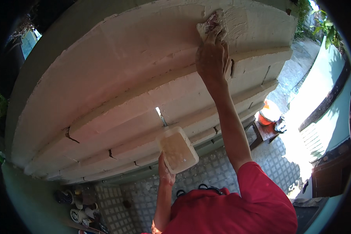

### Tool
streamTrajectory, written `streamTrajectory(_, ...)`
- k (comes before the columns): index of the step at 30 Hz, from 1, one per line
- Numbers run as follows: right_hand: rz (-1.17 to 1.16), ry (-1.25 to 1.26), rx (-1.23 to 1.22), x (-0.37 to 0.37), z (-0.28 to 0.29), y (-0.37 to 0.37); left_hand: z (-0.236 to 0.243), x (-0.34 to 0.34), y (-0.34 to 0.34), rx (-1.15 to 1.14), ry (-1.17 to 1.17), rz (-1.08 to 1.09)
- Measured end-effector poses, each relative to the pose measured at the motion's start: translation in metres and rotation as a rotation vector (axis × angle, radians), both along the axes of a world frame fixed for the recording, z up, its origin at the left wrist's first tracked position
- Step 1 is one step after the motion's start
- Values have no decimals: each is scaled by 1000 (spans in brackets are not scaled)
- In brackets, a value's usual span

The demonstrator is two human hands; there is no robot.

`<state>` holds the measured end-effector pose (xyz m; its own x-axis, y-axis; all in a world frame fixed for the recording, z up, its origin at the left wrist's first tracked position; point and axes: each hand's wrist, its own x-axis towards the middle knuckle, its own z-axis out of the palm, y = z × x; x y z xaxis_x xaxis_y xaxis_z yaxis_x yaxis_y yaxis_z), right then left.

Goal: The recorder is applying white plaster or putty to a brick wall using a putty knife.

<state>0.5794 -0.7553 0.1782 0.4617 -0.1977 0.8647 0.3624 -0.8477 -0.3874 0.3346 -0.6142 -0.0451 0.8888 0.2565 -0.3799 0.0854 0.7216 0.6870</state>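
Plaster-smeared cloth (213, 19) pressed by right hand (213, 58), fingers bunched, near upper edge of cream wall (117, 58), translucent rectangular tub (178, 151) held by left hand (167, 173), finger spread unclear

No text, label, brand, number or sign can be read in the head view.
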Motion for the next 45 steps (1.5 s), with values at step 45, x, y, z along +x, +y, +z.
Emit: streamTrajectory(45,325,-344,-7,-59,21,23,-2,-43,0,-85,20,57)
